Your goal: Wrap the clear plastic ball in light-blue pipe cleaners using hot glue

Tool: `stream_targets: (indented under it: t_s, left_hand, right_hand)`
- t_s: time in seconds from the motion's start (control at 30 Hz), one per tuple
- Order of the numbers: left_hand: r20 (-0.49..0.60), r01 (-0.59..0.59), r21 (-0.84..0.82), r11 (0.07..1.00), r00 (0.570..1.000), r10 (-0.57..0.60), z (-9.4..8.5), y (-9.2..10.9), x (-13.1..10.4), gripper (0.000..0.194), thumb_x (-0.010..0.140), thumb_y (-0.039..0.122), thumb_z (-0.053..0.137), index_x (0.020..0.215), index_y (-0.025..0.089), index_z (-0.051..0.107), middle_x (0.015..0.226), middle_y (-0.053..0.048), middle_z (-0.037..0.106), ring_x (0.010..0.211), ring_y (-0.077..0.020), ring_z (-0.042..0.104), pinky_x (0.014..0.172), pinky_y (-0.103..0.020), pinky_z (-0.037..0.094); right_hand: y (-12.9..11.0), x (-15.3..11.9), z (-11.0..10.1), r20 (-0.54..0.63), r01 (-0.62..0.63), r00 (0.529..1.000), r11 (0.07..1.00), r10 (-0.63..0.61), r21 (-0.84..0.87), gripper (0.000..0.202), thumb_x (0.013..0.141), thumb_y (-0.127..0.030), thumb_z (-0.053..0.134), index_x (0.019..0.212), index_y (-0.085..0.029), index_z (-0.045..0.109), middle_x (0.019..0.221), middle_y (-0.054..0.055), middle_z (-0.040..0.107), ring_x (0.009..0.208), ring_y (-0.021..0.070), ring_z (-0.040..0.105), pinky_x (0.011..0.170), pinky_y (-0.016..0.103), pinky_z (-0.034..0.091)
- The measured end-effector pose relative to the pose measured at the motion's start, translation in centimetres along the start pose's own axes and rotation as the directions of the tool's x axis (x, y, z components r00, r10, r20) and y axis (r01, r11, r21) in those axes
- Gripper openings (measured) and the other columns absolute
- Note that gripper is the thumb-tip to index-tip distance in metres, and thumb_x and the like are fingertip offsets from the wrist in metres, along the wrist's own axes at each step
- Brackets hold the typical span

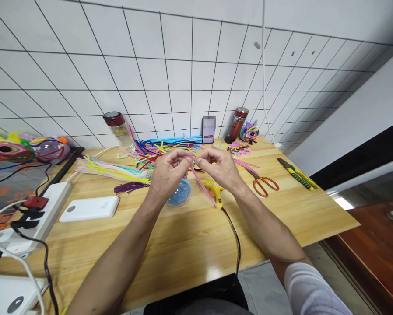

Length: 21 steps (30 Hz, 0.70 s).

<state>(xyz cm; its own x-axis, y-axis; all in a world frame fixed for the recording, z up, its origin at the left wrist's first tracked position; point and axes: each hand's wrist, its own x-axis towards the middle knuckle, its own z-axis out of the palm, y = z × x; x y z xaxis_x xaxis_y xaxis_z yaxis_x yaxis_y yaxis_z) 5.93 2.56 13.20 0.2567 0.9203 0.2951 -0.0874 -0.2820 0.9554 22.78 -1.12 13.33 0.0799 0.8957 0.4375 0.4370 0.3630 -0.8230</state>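
Observation:
My left hand [171, 171] and my right hand [219, 167] meet over the middle of the table, fingertips almost touching. Both are closed in a pinch on a pink pipe cleaner [203, 187], whose free end trails down toward me. Below my left hand a clear bluish round plastic piece [179, 193] lies on the wood, partly covered by the hand. A yellow glue gun [215, 192] rests under my right hand, its black cable running to the front edge. Behind the hands spreads a heap of coloured pipe cleaners [147, 151].
Orange-handled scissors [265, 186] and green-yellow pliers [298, 174] lie to the right. A phone [208, 130] and a red flask [236, 125] stand by the wall, with a glass bottle [120, 131] farther left. A white power bank [89, 208] and a power strip [42, 218] are at left.

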Motion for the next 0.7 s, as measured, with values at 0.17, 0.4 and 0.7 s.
stream_targets:
  t_s: [0.17, 0.4, 0.7]
  left_hand:
    - [0.018, 0.010, -0.016, 1.000, 1.000, -0.009, -0.08, 0.16, -0.04, 0.013, 0.074, 0.027, 0.076, 0.084, 0.018, 0.077, 0.057, 0.004, 0.063, 0.046, -0.0099, 0.055, 0.047, -0.021, 0.047]
    - [0.040, 0.033, -0.043, 0.999, 0.999, -0.031, -0.14, 0.23, -0.02, 0.015, 0.075, 0.029, 0.077, 0.083, 0.017, 0.076, 0.057, 0.004, 0.064, 0.045, -0.0093, 0.056, 0.048, -0.021, 0.047]
    - [0.130, 0.123, -0.146, 0.982, 0.986, -0.104, -0.64, -0.70, 0.39, 0.028, 0.078, 0.042, 0.086, 0.085, 0.017, 0.074, 0.056, 0.003, 0.065, 0.045, -0.0095, 0.057, 0.048, -0.020, 0.047]
  right_hand:
    - [-0.19, -0.04, -0.06, 0.000, -0.009, 1.000, 1.000, 0.009, -0.003, 0.016, 0.084, -0.030, 0.068, 0.072, -0.021, 0.072, 0.067, -0.001, 0.066, 0.061, 0.0120, 0.049, 0.058, 0.027, 0.037]
    - [-0.21, -0.05, -0.13, 0.000, -0.010, 1.000, 1.000, 0.010, 0.019, 0.016, 0.084, -0.031, 0.068, 0.072, -0.020, 0.072, 0.069, -0.001, 0.067, 0.062, 0.0121, 0.050, 0.058, 0.027, 0.038]
    - [-0.33, -0.08, -0.31, 0.026, -0.029, 0.999, 0.998, 0.028, 0.049, 0.016, 0.084, -0.031, 0.069, 0.072, -0.020, 0.071, 0.068, -0.002, 0.066, 0.062, 0.0121, 0.051, 0.058, 0.027, 0.039]
